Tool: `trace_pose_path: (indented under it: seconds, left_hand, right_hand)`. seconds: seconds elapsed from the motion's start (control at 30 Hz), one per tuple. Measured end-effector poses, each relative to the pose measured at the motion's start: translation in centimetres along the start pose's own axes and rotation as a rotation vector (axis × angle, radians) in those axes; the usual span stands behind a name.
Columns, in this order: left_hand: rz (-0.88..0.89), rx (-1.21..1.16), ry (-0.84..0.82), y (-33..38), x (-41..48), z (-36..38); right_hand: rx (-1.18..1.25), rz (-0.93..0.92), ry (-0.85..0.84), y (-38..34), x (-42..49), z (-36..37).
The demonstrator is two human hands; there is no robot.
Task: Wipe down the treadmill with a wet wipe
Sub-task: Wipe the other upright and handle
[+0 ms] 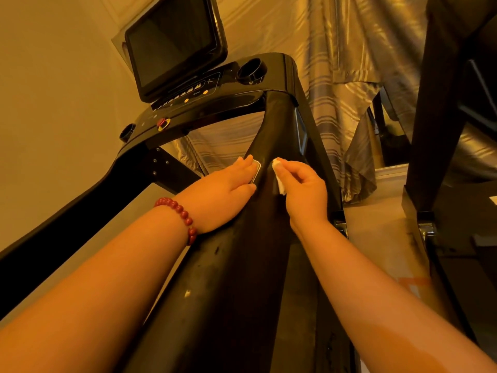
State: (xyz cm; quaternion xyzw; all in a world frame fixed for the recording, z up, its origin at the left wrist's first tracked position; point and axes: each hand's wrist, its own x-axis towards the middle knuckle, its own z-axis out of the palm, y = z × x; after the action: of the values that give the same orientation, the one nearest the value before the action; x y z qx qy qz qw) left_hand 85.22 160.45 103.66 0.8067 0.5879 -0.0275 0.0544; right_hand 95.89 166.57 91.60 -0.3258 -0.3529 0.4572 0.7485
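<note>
The black treadmill fills the view, its right handrail running from the bottom middle up to the console. My right hand pinches a small white wet wipe against the right side of that rail. My left hand, with a red bead bracelet at the wrist, lies with straight fingers on the rail's left side, fingertips by a small silver sensor plate.
A dark screen stands on the console, with a cup holder to its right and a red stop button lower left. The left handrail runs down-left. Striped curtains hang behind, dark furniture at right.
</note>
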Motion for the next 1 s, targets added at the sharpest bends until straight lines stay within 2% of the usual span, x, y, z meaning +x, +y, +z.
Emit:
trace_pose_path:
  seconds: [0.13,0.23,0.47,0.67,0.87,1.0]
  left_hand:
    - [0.021,0.004,-0.042,0.0,0.5,-0.2]
    - [0.035,0.025,-0.042,0.0,0.6,-0.2]
    - [0.048,0.057,-0.060,0.3,0.7,-0.3]
    - [0.059,0.037,-0.070,0.0,0.9,-0.4]
    - [0.059,-0.005,-0.083,-0.1,1.0,-0.4]
    - [0.062,-0.029,-0.093,-0.3,1.2,-0.5]
  right_hand:
    - [0.041,0.062,-0.022,0.5,-1.8,-0.5]
    - [0.025,-0.014,-0.062,1.0,-3.4,-1.0]
    - [0.088,0.147,0.093,1.5,0.4,-0.5]
    - [0.030,-0.013,-0.017,1.7,-2.4,-1.1]
    - [0.086,0.197,0.100,2.1,0.1,-1.1]
    - [0.054,0.017,0.017,2.1,-2.9,-1.1]
